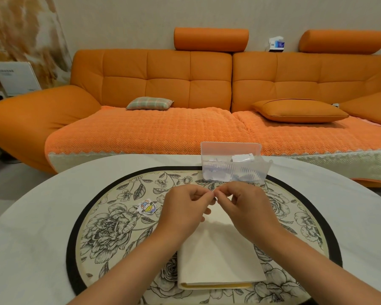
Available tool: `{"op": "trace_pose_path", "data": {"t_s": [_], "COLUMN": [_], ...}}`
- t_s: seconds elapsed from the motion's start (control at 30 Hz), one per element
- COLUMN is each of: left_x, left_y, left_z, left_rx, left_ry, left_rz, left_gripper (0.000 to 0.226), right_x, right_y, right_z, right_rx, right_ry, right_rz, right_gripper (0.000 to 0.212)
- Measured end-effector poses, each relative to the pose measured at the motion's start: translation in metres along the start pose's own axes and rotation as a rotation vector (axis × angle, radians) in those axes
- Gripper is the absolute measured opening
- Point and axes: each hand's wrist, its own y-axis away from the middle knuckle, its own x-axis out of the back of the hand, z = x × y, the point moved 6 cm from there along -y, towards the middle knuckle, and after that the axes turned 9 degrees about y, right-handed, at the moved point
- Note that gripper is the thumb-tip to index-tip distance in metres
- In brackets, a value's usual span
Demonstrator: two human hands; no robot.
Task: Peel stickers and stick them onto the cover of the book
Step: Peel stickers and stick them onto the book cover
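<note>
A closed book with a plain cream cover lies on the floral mat, spine edge toward me. Above its far end my left hand and my right hand meet fingertip to fingertip, both pinching a small white sticker piece between them; most of it is hidden by the fingers. A colourful cartoon sticker lies loose on the mat left of my left hand. A clear plastic box with several white sticker sheets stands open just beyond my hands.
The round floral mat with a black rim covers the middle of a white table. An orange sofa with cushions runs behind the table.
</note>
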Motion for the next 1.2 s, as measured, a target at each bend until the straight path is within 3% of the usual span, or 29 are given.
{"op": "trace_pose_path", "data": {"t_s": [0.2, 0.5, 0.77, 0.93, 1.2], "left_x": [0.001, -0.002, -0.003, 0.003, 0.002], "left_y": [-0.001, -0.006, -0.008, -0.014, -0.014], "left_z": [-0.001, -0.010, -0.009, -0.003, -0.003], "left_rx": [-0.044, -0.063, -0.049, -0.118, -0.085], "left_ry": [-0.085, -0.055, 0.118, 0.016, 0.117], "left_rz": [-0.001, -0.022, -0.034, -0.087, -0.089], "left_gripper": [0.015, 0.017, 0.008, 0.011, 0.007], "right_x": [-0.004, -0.007, -0.008, -0.009, -0.010], "right_y": [0.001, 0.002, 0.002, 0.001, 0.002], "right_z": [0.001, 0.004, 0.004, 0.005, 0.003], "right_rx": [0.001, -0.138, -0.276, -0.338, -0.435], "right_ry": [0.049, -0.103, -0.329, -0.464, -0.691], "right_rz": [-0.020, -0.067, -0.123, -0.162, -0.267], "right_gripper": [0.013, 0.017, 0.027, 0.028, 0.027]}}
